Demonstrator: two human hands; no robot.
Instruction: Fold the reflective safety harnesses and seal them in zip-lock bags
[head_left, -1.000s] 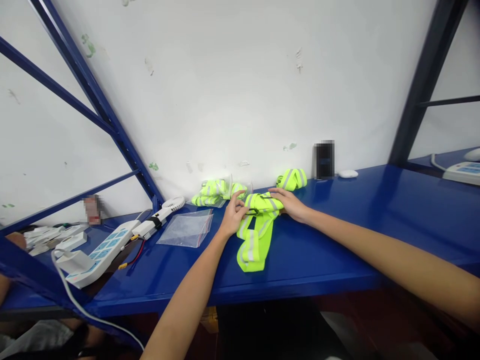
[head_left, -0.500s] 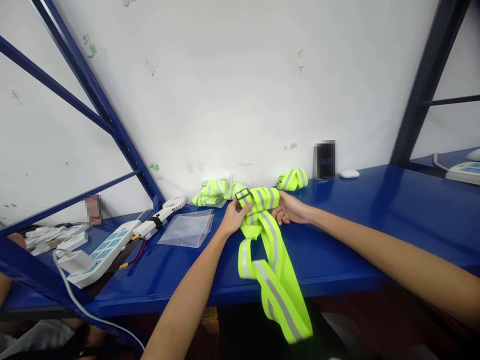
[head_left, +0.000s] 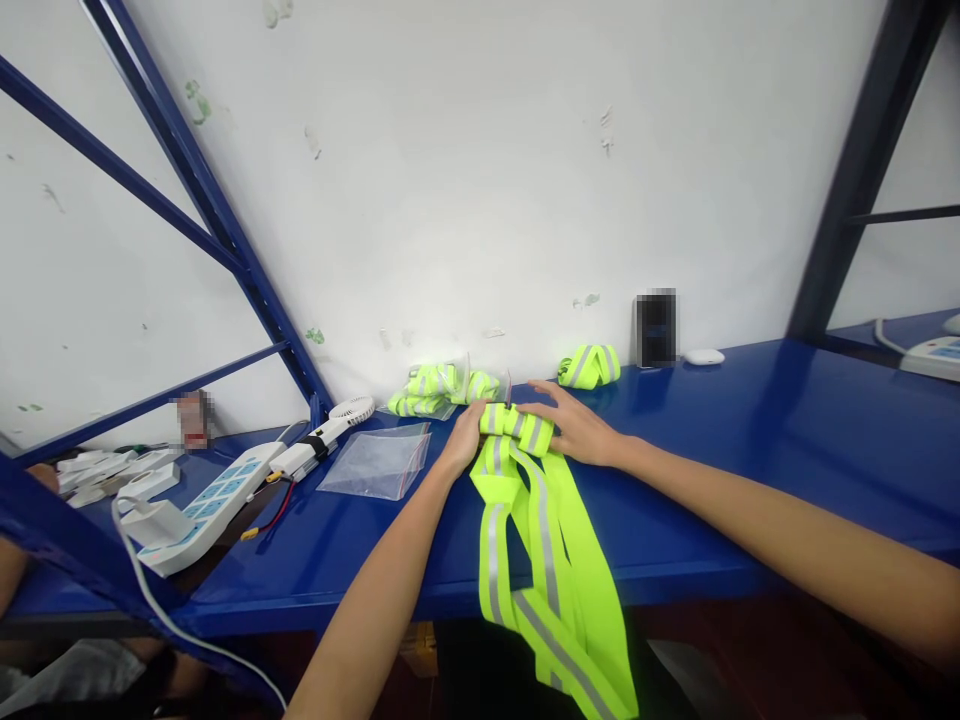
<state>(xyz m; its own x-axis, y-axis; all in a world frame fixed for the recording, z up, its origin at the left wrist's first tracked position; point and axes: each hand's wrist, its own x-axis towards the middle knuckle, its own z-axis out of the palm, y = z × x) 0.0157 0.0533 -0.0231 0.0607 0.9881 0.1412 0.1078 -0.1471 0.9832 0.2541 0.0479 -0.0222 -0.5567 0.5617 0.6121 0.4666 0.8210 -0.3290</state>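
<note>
A neon-yellow reflective strap (head_left: pixel 544 520) with grey stripes is partly folded into a short bundle at its top. Its long loops hang down over the table's front edge. My left hand (head_left: pixel 466 435) is closed on the bundle's left end, its thumb side against the fabric. At the right end, my right hand (head_left: pixel 581 425) has one finger over the top edge and the palm side close to the fold, while another finger stretches out above it. The black buckle is mostly hidden behind the bundle.
Flat clear plastic bags (head_left: pixel 375 462) lie left on the blue table (head_left: pixel 720 480). Bagged yellow straps (head_left: pixel 431 385) and a rolled strap (head_left: pixel 590 367) sit by the wall. A small white fan (head_left: pixel 351 411), a power strip (head_left: pixel 217 510) and a white case (head_left: pixel 703 356) are also there.
The folded bundle has turned so the buckle no longer shows clearly. My right hand has come from behind its right end to over it, fingers more spread. The loops hang lower.
</note>
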